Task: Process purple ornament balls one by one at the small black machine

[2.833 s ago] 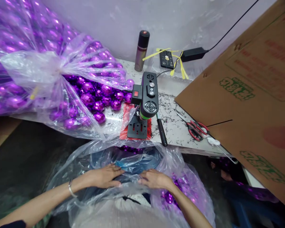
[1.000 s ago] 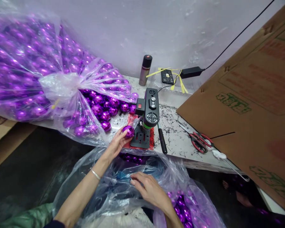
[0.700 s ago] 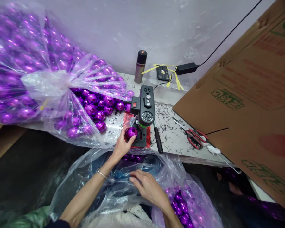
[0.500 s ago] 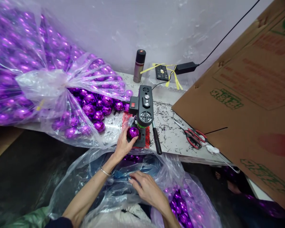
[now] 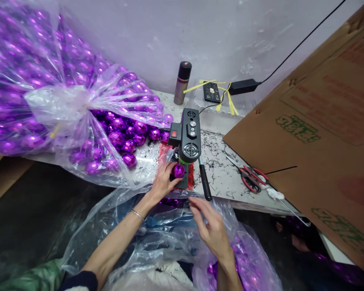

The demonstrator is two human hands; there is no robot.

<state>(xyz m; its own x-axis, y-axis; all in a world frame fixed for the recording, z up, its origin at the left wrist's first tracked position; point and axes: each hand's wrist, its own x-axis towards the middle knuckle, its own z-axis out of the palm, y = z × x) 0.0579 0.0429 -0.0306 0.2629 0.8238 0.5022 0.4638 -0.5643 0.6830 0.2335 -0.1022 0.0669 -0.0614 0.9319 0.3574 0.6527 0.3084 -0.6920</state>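
Note:
My left hand grips a shiny purple faceted ball between thumb and fingers. It holds the ball at the base of a small black bench machine, under the machine's head. A black-handled lever sticks out at the machine's right side. My right hand hangs over the clear plastic bag in front of the table, with nothing in it and its fingers apart. That hand is just below the lever, not touching it.
At left, a large clear bag full of purple balls lies on the table. Behind the machine stand a spray can and a black power adapter. Red-handled scissors lie beside a big cardboard box. Dark scraps litter the tabletop.
My right hand has moved up and to the right, towards the lever, with its fingers spreading. The left hand keeps the ball at the machine's base. The whole view has shifted slightly.

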